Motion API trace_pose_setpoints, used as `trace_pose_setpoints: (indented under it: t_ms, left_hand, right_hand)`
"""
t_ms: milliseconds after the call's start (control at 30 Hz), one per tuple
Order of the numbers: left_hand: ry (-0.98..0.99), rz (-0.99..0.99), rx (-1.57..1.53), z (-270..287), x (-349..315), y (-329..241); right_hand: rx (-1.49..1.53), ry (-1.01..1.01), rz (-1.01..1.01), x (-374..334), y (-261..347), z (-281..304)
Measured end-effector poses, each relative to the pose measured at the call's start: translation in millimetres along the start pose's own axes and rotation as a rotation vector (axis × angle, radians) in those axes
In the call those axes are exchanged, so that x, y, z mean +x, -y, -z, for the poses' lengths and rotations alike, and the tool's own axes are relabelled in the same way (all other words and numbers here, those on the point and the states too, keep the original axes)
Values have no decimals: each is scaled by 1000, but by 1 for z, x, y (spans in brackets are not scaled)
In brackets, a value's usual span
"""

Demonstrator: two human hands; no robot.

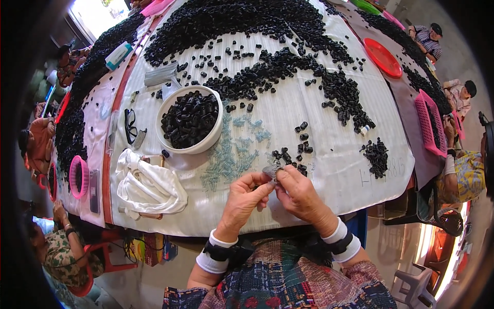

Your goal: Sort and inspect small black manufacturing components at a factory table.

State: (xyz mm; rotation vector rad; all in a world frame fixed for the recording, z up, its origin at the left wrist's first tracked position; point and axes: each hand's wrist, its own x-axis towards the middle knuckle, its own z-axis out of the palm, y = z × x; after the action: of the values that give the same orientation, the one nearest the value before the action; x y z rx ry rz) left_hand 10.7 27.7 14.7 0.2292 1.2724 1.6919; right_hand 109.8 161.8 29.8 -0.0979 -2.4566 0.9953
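Observation:
My left hand (243, 200) and my right hand (300, 194) meet above the near middle of the table, fingers pinched together. Between their fingertips is a small grey ribbed bundle (271, 170), partly covered by the fingers; its exact kind is too small to make out. Just beyond my hands lie a few loose black cylindrical parts (284, 155). To their left, many tiny clear bluish-green pieces (230, 157) are scattered over the white cloth. A round white tub (211, 144) full of black parts (189, 119) stands left of these pieces.
Heaps of black parts (231, 23) cover the table's far side, with a small pile (376, 157) at right. Left are a white cloth bundle (150, 188), eyeglasses (130, 122) and stacked grey strips (160, 76). A pink basket (430, 126) and a red tray (382, 57) stand right. People sit along both sides.

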Motion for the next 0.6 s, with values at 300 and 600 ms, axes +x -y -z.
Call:
trace_pose_setpoints:
  t_ms: [300, 600]
  left_hand:
    - [-24, -9, -141, 1, -1, 5]
    - [-18, 6, -151, 4, -2, 6]
  right_hand:
    - [386, -100, -294, -5, -4, -10]
    - [510, -55, -436, -8, 0, -17]
